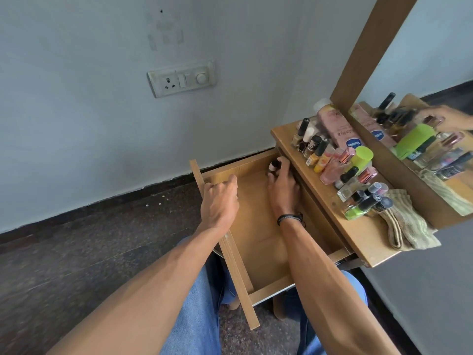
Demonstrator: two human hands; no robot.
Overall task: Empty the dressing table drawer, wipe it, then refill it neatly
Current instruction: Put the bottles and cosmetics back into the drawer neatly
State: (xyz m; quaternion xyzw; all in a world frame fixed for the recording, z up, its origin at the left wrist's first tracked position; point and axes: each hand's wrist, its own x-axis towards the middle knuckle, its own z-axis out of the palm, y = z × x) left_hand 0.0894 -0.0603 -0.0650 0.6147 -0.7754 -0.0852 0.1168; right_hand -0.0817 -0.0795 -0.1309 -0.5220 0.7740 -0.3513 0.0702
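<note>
The wooden drawer [258, 239] stands pulled out from the dressing table, and its floor looks bare. In its far right corner is a small bottle with a dark cap [274, 165]. My right hand [282, 184] reaches into that corner with fingers curled round the bottle. My left hand [220, 201] grips the drawer's front panel near its far end. Several cosmetic bottles [340, 162] crowd the table top [363, 239]. A striped beige cloth [407, 224] lies at the top's near end.
A mirror in a wooden frame [363, 60] stands behind the table top and reflects the bottles. A wall socket plate [181, 78] is on the grey wall. Dark stone floor [89, 247] lies to the left. My jeans-clad legs sit under the drawer.
</note>
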